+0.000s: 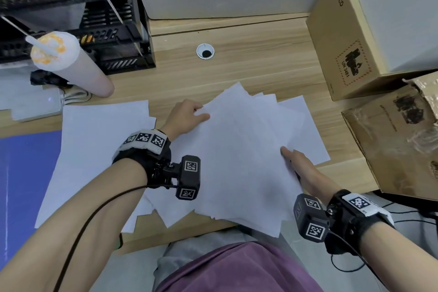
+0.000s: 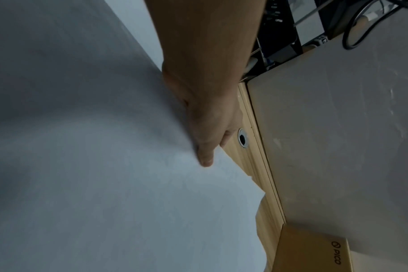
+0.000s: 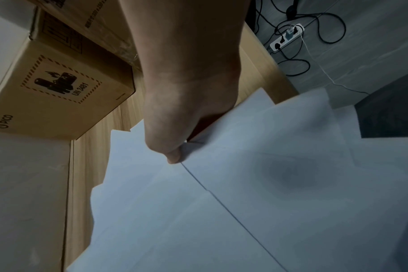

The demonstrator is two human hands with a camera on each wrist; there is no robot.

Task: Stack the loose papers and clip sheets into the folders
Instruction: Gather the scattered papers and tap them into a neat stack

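Observation:
A fanned pile of loose white sheets lies in the middle of the wooden desk, its near corners hanging over the front edge. My left hand pinches the pile's far left edge, thumb on top, fingers under the sheets. My right hand grips the pile's right edge, thumb on top and fingers tucked beneath the paper. More white sheets lie flat to the left. A blue folder lies at the desk's left edge, partly under those sheets.
A drink cup with a straw and a black desk organiser stand at the back left. Cardboard boxes crowd the right side. A cable hole sits in the desk behind the pile. Cables and a power strip lie on the floor.

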